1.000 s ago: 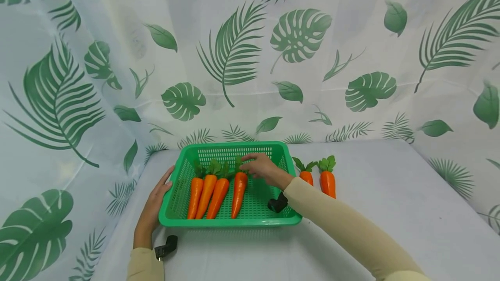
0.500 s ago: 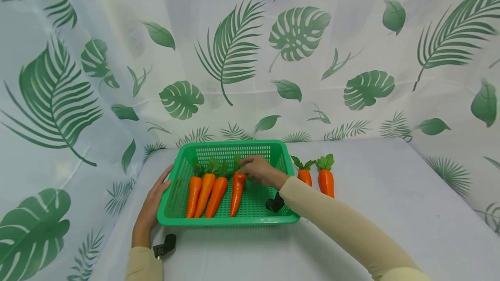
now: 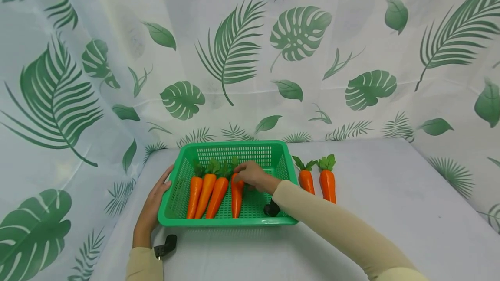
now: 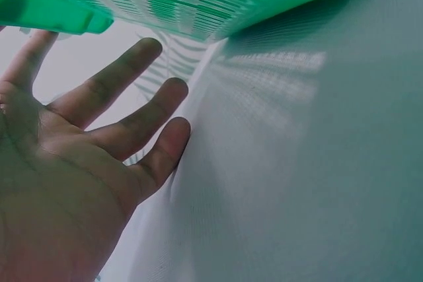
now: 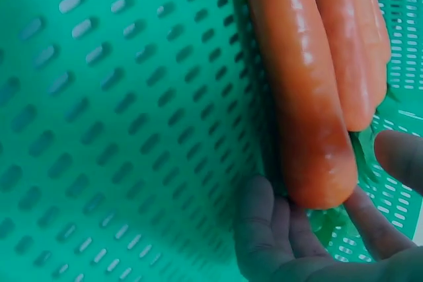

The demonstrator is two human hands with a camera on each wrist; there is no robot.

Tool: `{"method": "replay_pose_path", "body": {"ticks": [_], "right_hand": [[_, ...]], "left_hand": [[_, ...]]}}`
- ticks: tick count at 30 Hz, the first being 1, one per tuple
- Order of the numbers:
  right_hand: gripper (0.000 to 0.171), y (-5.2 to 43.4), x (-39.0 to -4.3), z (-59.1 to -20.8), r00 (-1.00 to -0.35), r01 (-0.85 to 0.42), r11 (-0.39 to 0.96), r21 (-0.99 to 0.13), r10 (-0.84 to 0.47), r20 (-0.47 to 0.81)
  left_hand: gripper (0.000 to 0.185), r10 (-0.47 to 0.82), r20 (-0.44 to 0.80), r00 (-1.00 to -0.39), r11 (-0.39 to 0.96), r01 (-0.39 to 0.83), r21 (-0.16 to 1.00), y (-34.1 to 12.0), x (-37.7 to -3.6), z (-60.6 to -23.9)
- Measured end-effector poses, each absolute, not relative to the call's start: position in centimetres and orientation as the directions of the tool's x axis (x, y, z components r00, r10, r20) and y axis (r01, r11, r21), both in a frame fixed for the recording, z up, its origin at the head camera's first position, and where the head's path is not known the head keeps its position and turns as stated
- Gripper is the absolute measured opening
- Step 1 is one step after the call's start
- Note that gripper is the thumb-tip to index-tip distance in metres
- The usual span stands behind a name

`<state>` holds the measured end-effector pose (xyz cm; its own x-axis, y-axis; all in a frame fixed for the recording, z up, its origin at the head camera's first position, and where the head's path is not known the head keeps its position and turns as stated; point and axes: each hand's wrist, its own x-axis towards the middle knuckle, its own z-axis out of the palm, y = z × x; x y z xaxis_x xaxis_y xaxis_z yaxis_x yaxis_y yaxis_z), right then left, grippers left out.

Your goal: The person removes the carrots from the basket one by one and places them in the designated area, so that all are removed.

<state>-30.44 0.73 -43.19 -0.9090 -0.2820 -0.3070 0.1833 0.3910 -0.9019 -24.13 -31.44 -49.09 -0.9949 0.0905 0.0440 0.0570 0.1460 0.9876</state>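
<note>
My left hand (image 3: 153,205) is flat along the outside of the green basket (image 3: 228,223), at its left end; in the left wrist view the fingers (image 4: 109,87) are straight and well spread, palm bare, no grip on anything, though the head view has the hand up against the rim. My right hand (image 3: 254,176) is inside the basket, low over the carrot under it (image 3: 236,200), fingers bent around its thick leafy end. Right wrist view: fingers sit at and below that end, thumb (image 5: 400,156) stands off just beside it; can't tell if this is a real grip or only touching. That carrot lies lengthwise, leaves toward the far wall, tip toward the near rim. Left of it, in the same basket, three carrots (image 3: 205,196) lie close side by side, leaves also at the far end, tips near the front rim, slightly slanted. Two more carrots (image 3: 327,184) are out on the white table (image 3: 390,194), just beside the basket's right side, leafy ends away from me, the nearer one close to my right sleeve (image 3: 324,224). A black device (image 3: 166,246) sits at each wrist. Leaf-print sheet (image 3: 250,114) behind everything.
</note>
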Motion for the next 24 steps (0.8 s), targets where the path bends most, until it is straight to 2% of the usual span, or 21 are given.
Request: {"method": "replay_pose_path", "body": {"ticks": [9, 16, 24], "right_hand": [[0.039, 0.5, -30.6, -43.9, -0.922, 0.146, 0.411, -0.900, -0.273, -0.274], [0.037, 0.3, -30.9, -44.4, -0.922, 0.179, 0.357, -0.917, -0.263, -0.282], [0.037, 0.0, -30.9, -44.4, -0.927, 0.192, 0.359, -0.913, -0.240, -0.290]], "left_hand": [[0.057, 0.083, 0.044, -0.996, 0.157, 0.057, 0.986, -31.4, -24.1, -49.2], [0.057, 0.089, 0.047, -0.995, 0.158, 0.061, 0.986, -31.5, -24.3, -49.5], [0.057, 0.077, 0.033, -0.996, 0.167, 0.045, 0.985, -31.6, -24.2, -49.5]]}}
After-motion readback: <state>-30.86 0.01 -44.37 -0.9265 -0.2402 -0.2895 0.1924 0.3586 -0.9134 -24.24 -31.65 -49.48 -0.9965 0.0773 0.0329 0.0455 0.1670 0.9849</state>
